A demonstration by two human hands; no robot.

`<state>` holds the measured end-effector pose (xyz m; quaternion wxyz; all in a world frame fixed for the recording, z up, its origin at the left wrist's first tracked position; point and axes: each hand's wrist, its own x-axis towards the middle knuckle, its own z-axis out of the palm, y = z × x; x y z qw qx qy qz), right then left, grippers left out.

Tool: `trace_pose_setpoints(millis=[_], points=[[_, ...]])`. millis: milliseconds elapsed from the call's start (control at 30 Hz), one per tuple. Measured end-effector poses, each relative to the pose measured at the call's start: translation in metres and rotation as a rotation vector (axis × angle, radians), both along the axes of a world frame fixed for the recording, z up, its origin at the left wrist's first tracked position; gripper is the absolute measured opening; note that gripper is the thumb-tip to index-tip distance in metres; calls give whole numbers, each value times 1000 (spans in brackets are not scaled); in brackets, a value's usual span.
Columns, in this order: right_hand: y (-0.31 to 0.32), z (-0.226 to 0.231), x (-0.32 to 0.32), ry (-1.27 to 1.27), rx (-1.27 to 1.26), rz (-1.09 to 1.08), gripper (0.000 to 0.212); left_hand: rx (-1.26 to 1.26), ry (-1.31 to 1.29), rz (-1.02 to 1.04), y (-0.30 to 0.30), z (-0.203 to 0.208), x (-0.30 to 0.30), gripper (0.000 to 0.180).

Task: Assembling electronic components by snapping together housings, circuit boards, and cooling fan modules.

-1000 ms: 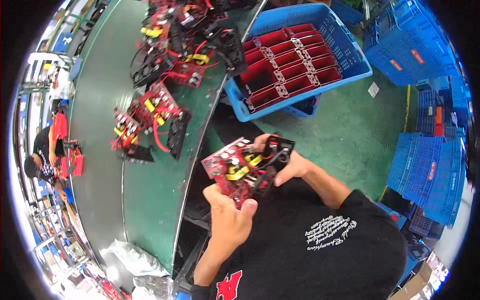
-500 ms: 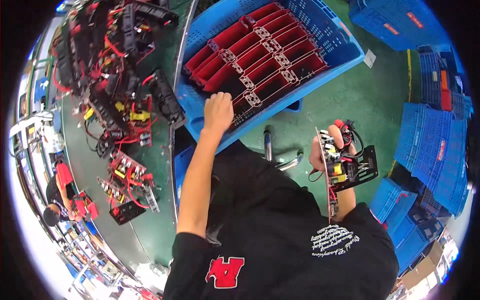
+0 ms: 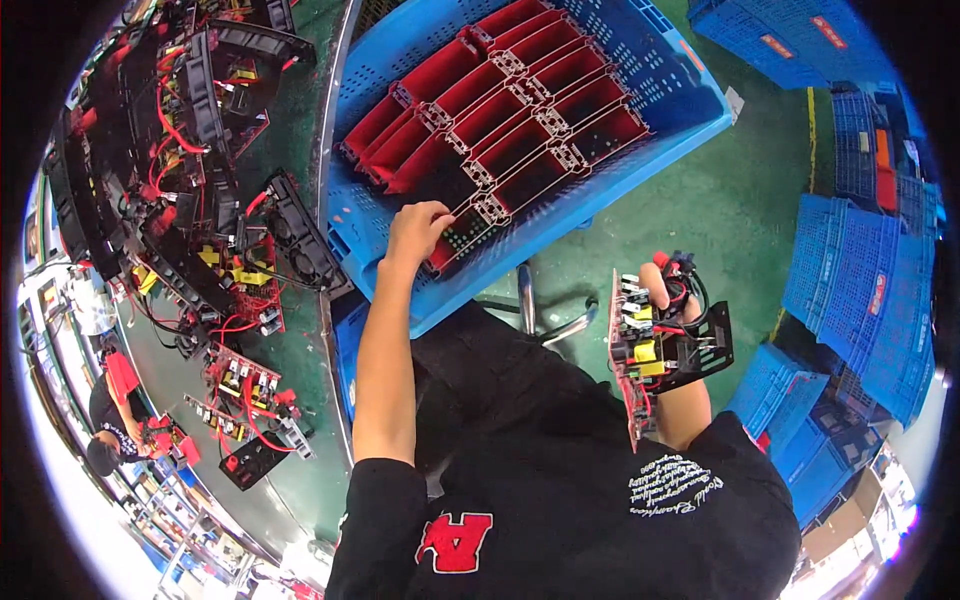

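Note:
My left hand point(image 3: 413, 235) reaches over the near left side of a blue plastic crate point(image 3: 645, 165). Its fingers are pinched together at the edge of the nearest red metal housing point(image 3: 462, 246); the exact grip is partly hidden. More red open-ended housings point(image 3: 478, 88) stand in rows in the crate. Off to the right, my right hand point(image 3: 668, 296) is closed around a circuit board assembly point(image 3: 640, 345), with yellow transformers, red and black wires and a slotted black end plate point(image 3: 705, 345). The board is held on edge, and most of the hand is hidden behind it.
Along the left, a green-topped bench point(image 3: 200, 470) bears piled circuit assemblies point(image 3: 185, 180) with black fan panels. Blue crates point(image 3: 840, 275) are stacked at the right. A chair's metal leg point(image 3: 527, 300) stands by my lap. Another person point(image 3: 118, 420) works at the far left.
My view has shifted, so the bench pile and crate sit differently. My left hand has gone from a fist to a pinch at the housing's edge. The right hand still holds the circuit board assembly.

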<state>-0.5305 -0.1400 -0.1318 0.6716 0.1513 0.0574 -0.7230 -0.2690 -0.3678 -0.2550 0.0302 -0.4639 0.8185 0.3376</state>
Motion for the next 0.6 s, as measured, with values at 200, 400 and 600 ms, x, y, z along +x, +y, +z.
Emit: trace_pose_setpoints(millis=[200, 400, 600], points=[[-9, -34, -3, -5, -176, 195, 54, -47, -29, -20, 2, -2, 0, 18], [-19, 6, 13, 116, -2, 248, 42, -209, -177, -153, -3, 2, -7, 14], [7, -42, 12, 222, -220, 197, 36, -217, -305, -297, -1, 12, -25, 13]])
